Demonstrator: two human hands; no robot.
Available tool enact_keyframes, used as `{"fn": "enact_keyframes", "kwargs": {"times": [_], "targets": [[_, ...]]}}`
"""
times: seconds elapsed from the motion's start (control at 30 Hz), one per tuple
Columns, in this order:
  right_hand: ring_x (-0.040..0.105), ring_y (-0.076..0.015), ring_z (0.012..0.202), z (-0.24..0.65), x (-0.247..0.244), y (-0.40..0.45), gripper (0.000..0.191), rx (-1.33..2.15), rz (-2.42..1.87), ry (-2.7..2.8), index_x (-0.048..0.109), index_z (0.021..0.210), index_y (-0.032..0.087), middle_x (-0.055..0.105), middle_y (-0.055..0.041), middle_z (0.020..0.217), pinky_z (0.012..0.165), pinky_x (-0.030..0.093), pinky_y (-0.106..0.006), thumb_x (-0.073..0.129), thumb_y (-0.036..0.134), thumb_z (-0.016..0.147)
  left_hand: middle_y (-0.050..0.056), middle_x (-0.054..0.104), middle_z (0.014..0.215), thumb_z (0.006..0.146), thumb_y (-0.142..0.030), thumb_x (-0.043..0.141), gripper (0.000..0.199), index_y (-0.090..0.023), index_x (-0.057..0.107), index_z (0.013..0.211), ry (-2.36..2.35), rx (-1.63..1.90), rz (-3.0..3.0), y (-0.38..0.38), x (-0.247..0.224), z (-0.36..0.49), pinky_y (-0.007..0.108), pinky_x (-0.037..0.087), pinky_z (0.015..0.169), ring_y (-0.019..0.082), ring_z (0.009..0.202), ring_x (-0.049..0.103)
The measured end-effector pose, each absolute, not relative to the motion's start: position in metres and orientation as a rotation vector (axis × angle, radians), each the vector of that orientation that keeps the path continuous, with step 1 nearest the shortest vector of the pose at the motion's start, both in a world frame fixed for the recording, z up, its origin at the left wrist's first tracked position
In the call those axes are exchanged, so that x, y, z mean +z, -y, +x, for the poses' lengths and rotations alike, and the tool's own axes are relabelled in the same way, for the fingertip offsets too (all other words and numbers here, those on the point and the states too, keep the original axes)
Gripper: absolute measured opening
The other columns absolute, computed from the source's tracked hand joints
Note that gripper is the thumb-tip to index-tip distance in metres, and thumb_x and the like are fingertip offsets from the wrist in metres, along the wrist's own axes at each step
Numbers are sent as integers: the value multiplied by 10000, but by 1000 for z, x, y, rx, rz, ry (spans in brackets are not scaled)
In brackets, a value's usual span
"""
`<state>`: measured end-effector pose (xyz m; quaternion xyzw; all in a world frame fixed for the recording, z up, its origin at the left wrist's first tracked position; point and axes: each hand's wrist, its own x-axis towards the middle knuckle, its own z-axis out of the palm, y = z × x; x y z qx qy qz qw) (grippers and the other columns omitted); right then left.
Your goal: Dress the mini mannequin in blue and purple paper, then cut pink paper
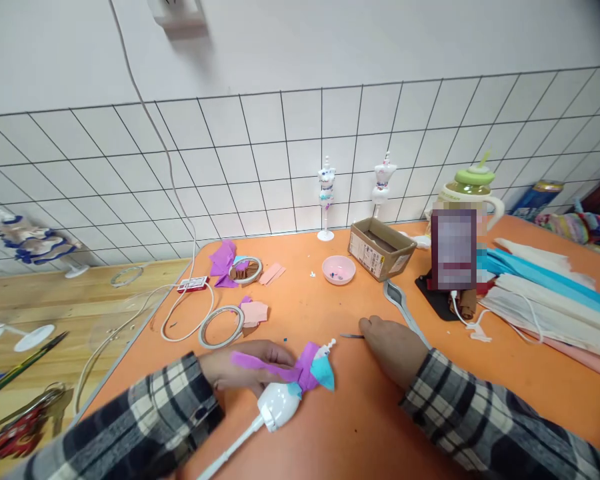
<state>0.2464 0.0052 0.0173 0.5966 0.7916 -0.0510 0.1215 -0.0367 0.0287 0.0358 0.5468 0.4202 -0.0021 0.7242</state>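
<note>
My left hand (253, 367) is closed around a small white dress-form mannequin (279, 405), which lies tilted with its stand toward the table's front edge. Purple crepe paper (307, 367) wraps its torso, with one strip trailing back over my fingers. A light-blue paper piece (324, 373) sits at the chest. On the tabletop to the right, my right hand (387, 343) has its fingers curled over a thin pointed metal tool (351, 336); only the tool's tip shows, pointing left.
Two mannequins (326, 193) (384, 180) stand by the tiled wall, near a cardboard box (387, 260) and pink bowl (339, 259). Tape rolls (203, 333) and paper scraps (255, 313) lie left. A phone (454, 250), jug (467, 180) and paper strips (550, 313) occupy the right; scissors (15, 433) lie left.
</note>
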Motion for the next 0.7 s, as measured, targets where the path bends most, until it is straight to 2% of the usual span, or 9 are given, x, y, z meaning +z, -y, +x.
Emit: {"fn": "enact_keyframes", "kwargs": {"times": [0.1,0.2,0.3,0.4,0.5,0.6,0.67,0.7], "targets": [[689,-251,852,251,18,-9,318,-135,1773,-2303,560,1027,142,617,-139,990,610,436,-294,370,-39,846,0,639,718,765,-548,688,355,-202,748,820,-885,-196,1511,-51,56,-24,234,403,587,137,597,524],[695,-229,783,253,19,-10,327,-129,1765,-2342,544,1049,180,583,-121,1047,545,401,-274,360,-16,864,-12,615,597,738,-441,711,235,-209,752,734,-898,-363,1844,-64,66,-7,229,334,515,129,519,470],[697,-217,767,250,21,-9,324,-112,1715,-2406,534,1076,216,569,-102,1066,520,378,-258,367,17,883,-8,643,569,694,-365,724,148,-219,750,692,-864,-451,1960,-65,66,8,229,310,480,138,486,484],[700,-238,785,246,22,-10,307,-106,1752,-2364,531,1091,194,595,-103,978,524,383,-260,343,34,908,6,664,577,629,-367,776,161,-218,754,687,-946,-431,2048,-62,66,17,243,320,480,153,481,505],[697,-240,792,248,20,-12,297,-118,1798,-2336,547,1039,151,603,-124,978,535,383,-265,341,0,886,28,676,594,614,-385,802,200,-213,762,708,-1139,-236,2151,-58,72,14,260,339,498,171,488,526],[687,-240,798,256,15,-15,272,-142,1809,-2358,557,1017,143,603,-131,1009,558,382,-279,369,6,876,64,742,787,709,-356,739,190,-232,780,847,-1154,41,2155,-47,82,1,284,430,615,228,667,636],[675,-226,826,263,12,-18,235,-170,1821,-2390,560,1048,162,609,-119,1032,598,391,-283,394,71,908,70,744,1027,744,-270,697,283,-268,764,1019,-1064,251,2135,-32,87,-9,323,467,810,277,932,659],[665,-215,853,266,11,-20,223,-207,1833,-2428,561,1065,175,614,-108,1040,628,395,-281,409,106,917,59,717,1147,733,-223,698,384,-293,735,1109,-994,333,2112,-24,88,-14,351,443,922,292,1060,628]]}}
